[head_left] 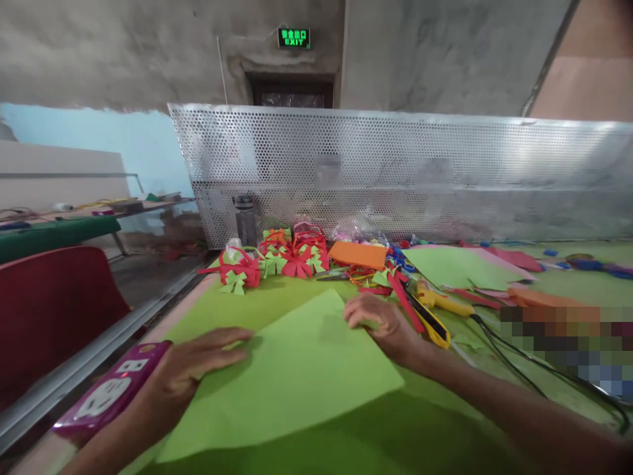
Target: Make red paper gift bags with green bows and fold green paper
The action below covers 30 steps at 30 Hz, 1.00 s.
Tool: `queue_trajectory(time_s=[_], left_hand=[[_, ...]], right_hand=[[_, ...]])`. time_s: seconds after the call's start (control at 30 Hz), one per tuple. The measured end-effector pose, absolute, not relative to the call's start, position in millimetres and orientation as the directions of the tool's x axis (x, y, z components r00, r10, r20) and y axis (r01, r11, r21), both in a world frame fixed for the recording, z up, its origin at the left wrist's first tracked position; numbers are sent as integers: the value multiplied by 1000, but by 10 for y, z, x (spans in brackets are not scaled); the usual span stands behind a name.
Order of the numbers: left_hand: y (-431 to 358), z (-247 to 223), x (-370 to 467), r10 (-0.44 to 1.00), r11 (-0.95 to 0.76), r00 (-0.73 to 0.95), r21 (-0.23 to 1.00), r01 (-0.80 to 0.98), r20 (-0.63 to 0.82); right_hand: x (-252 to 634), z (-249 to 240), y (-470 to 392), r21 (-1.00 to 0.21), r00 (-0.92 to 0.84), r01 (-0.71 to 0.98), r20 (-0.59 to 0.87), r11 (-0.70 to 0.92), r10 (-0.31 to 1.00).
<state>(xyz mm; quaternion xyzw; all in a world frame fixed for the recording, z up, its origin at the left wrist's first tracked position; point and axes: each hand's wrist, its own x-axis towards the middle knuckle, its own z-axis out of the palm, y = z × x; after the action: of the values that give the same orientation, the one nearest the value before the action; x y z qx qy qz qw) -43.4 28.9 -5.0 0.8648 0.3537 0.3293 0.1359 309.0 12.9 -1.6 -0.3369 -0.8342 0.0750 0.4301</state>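
Observation:
A light green craft sheet (291, 376), foam or stiff paper, is tilted above the green tabletop, its lower edge casting a shadow. My right hand (378, 323) has its fingers curled and pinched on the sheet's upper right edge. At the left edge, my left hand (198, 363) has its fingers stretched out and apart, the tips at the sheet; whether they touch it I cannot tell. A purple box (113, 396) with white panels and a small red light lies beside my left wrist.
Red and green cut-out decorations (297, 257), an orange block (357, 254) and a grey bottle (244, 221) stand at the back. Right of my hand lie a yellow-handled cutter (432, 320) and a yellow glue gun (448, 302) with a black cord. A perforated metal screen (370, 178) closes the far side.

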Motion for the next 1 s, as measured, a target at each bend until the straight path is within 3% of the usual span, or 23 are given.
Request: queue_trajectory(time_s=[0.13,0.33,0.5,0.6,0.77,0.87,0.93,1.0], left_hand=[[185,-424,-491,627,-777,642,414,474,442],[74,-631,-536,610,-791,721,300,533,327],[-69,-571,-519,635,-772,720,238,589,281],[-122,-510,-466,646,-763,714,273,587,271],[-166,-396,-373,667,-744,668,342,574,330],[-174,-295,-351,713,-690,626,480,542,317],[-172,-257,-349,848,-498,496,604,622,187],[-159,-258,-341,970,-189,243,705,684,25]], right_hand=[[3096,-318,52,-331,-556,538,553,776,621],[3181,-389,-86,-252,-682,619,296,744,669],[3192,-356,-155,-193,-715,594,317,781,623],[3144,-349,-151,-269,-739,484,384,833,553],[3093,-409,-120,-358,-695,450,434,818,572],[3074,-414,-104,-499,-595,493,404,713,695],[3049,-391,-97,-632,-474,556,293,540,830],[3014,-369,-87,-737,-366,570,168,363,915]])
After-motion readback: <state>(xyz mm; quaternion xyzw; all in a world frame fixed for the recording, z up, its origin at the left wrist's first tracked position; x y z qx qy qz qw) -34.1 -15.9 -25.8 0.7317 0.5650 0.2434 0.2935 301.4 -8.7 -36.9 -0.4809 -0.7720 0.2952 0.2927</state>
